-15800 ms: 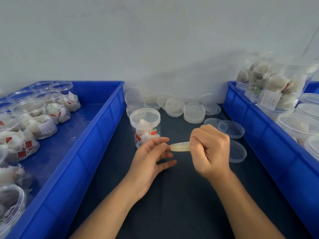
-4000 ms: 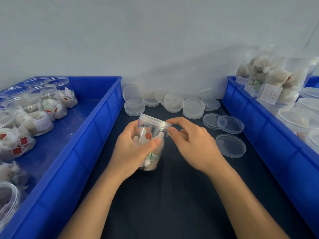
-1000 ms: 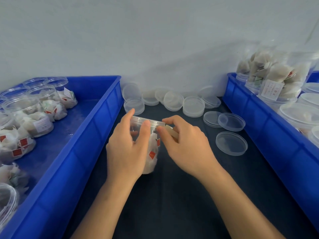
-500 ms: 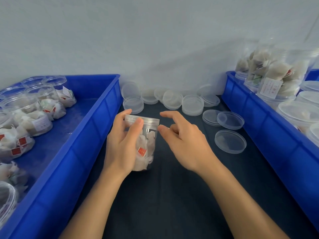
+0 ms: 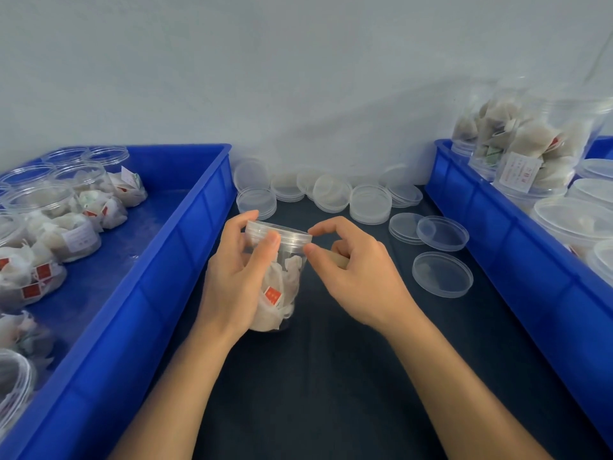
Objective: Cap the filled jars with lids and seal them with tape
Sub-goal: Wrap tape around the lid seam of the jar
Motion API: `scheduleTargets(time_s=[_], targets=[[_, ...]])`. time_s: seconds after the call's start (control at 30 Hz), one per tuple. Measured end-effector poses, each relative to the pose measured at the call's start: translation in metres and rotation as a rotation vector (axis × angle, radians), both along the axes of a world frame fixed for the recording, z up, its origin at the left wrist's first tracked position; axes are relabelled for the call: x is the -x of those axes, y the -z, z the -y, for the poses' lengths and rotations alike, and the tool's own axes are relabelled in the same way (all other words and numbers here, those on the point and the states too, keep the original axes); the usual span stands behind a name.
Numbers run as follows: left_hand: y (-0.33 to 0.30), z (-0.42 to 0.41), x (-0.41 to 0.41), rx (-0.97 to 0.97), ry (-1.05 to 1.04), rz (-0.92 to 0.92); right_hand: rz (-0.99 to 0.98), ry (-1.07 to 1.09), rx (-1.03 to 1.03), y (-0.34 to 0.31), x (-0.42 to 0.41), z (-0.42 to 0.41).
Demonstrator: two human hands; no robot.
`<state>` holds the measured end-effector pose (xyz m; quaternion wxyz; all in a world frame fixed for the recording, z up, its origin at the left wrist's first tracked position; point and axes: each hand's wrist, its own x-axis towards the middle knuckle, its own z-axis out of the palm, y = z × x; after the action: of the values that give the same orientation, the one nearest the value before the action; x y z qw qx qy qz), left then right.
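1. Change: a second ago the right hand [image 5: 356,273] pressed flat against the jar's rim with the tape roll behind the thumb; now its thumb and forefinger pinch at the lid [image 5: 278,231] edge. Half a second ago that hand stood slightly off the lid.
2. Left hand [image 5: 237,277] wraps round the jar [image 5: 280,280], thumb on the lid's side; same grip as a second ago. Jar is tilted, just above the bench [image 5: 315,376], between the two blue crates.
3. Tape roll [image 5: 340,258]: a tan sliver shows tucked under the right hand's curled fingers.
4. Reading: lid is on; tape is likely being laid round the seam. The strip itself cannot be made out.
5. Counts: one jar in hand. Two crates: left crate [image 5: 185,260] with open filled jars, right crate [image 5: 497,234] with capped jars; exact jar numbers cannot be told, as edges crop them.
6. Loose lids: three singles near the right crate, plus several stacks along the wall, uncountable.
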<state>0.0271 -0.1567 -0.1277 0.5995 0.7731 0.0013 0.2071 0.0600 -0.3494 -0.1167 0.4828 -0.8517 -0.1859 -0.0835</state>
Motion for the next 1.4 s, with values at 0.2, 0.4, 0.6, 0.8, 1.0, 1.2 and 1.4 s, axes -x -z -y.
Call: scheduleTargets(time_s=[0.2, 0.4, 0.6, 0.8, 1.0, 1.2, 1.4], targets=[[-0.007, 0.005, 0.0, -0.16, -0.121, -0.067, 0.055, 0.032, 0.024, -0.002, 0.003, -0.001], [-0.012, 0.021, 0.001, -0.403, -0.266, -0.099, 0.066, 0.064, 0.111, -0.001, 0.006, -0.005], [-0.012, 0.014, -0.004, -0.413, -0.232, -0.168, -0.056, -0.021, 0.073, -0.002, 0.007, -0.004], [-0.012, 0.002, -0.005, -0.185, -0.149, -0.174, -0.006, -0.001, 0.173, -0.006, 0.004, 0.0], [-0.011, 0.002, -0.005, -0.036, -0.102, -0.166, 0.024, -0.018, 0.2, -0.006, 0.004, 0.002], [-0.009, -0.001, -0.007, 0.007, 0.025, -0.208, -0.01, -0.043, 0.204, -0.004, 0.002, 0.004], [-0.008, -0.002, -0.007, 0.033, 0.094, -0.209, -0.014, -0.056, 0.14, -0.005, 0.004, 0.002]])
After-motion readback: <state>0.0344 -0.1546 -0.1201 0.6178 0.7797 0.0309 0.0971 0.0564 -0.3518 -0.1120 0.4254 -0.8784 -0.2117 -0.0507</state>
